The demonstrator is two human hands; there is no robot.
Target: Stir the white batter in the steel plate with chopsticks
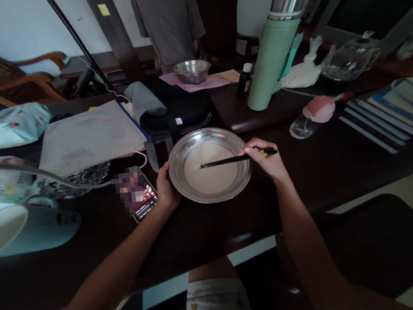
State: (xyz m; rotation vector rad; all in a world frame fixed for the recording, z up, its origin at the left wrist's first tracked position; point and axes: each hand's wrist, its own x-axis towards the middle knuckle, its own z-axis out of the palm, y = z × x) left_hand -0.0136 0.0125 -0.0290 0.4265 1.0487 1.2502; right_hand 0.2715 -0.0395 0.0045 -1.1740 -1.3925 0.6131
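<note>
A shallow steel plate [180,182] holding pale, milky batter sits on the dark wooden table [339,171] in front of me. My left hand [166,188] grips the plate's left rim with curled fingers. My right hand [263,157] is closed on dark chopsticks [225,161], whose tips reach into the batter near the plate's middle. A phone [139,193] with a lit screen lies just left of my left hand.
A tall green thermos [273,56], a small dark bottle [243,79], a pink-capped bottle [314,113], a glass teapot [351,60] and stacked books [392,108] stand to the right. A steel bowl [191,71] sits behind, near a standing person [167,17]. Bags [87,134] and a mug [20,231] crowd the left.
</note>
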